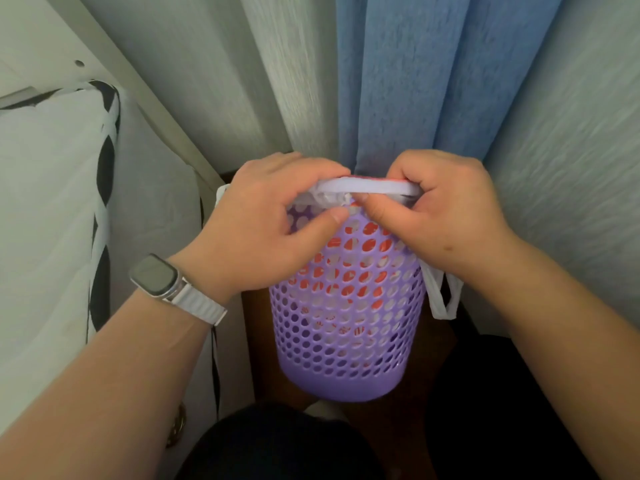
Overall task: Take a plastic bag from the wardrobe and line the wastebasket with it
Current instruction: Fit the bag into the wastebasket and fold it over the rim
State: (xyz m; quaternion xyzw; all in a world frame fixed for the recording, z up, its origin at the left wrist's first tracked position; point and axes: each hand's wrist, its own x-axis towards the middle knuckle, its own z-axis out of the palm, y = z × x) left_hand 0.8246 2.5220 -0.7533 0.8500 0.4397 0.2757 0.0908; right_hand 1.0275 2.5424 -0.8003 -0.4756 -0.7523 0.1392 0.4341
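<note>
**Both hands pinch the bag over the basket's rim**

A purple wastebasket (346,327) with round holes all over its wall stands on a dark floor, close in front of the person. Inside it sits a white plastic bag (367,189) with red print, which shows through the holes. The bag's edge is folded over the near side of the basket's rim as a white band.

The left hand (273,216) lies over the left part of the rim, fingers curled around it from behind and the thumb pressed against the front, so that it clamps the bag's edge to the basket. The right hand (446,216) does the same on the right part of the rim, fingers bent tight and closed on the bag's folded edge. The two thumbs nearly meet at the front of the rim.

One bag handle (445,299) hangs loose down the basket's right side, below the right wrist. A watch (157,274) with a white strap sits on the left wrist. Behind the basket hang curtains (398,81), pale grey and blue. To the basket's left is white bedding (52,202) with black marks.
</note>
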